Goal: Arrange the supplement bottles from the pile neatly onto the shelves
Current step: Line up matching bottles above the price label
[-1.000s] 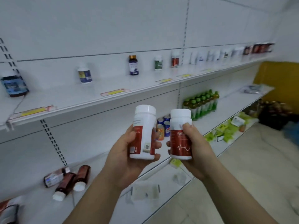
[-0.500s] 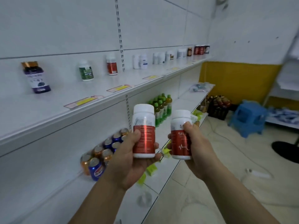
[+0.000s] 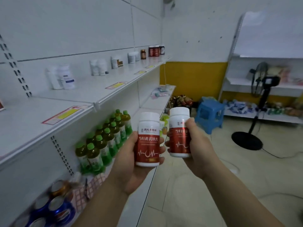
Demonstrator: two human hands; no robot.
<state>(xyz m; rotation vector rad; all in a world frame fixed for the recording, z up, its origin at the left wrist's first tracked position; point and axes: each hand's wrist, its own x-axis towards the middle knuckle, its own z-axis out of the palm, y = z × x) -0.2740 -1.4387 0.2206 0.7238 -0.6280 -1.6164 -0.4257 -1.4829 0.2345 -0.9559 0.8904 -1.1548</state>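
Lettering 当归黄芪铁片 marks the red-labelled bottle (image 3: 148, 145) in the left hand (image 3: 128, 164).

two upright white-capped, red-labelled supplement bottles (image 3: 148, 140) (image 3: 178, 133), side by side, one per hand

Green-capped drink bottles (image 3: 105, 145) are ranked in rows at the left, and blue and orange cans (image 3: 54, 208) are seen nearer, at the lower left. A blue plastic stool (image 3: 209, 112) is set on the tiled floor (image 3: 196, 185) toward the far right, with a black standing fan (image 3: 259, 77) placed to its right. A yellow band (image 3: 193, 79) is painted along the far wall, and a dark heap of packets (image 3: 181, 100) is piled below it, left of the stool.
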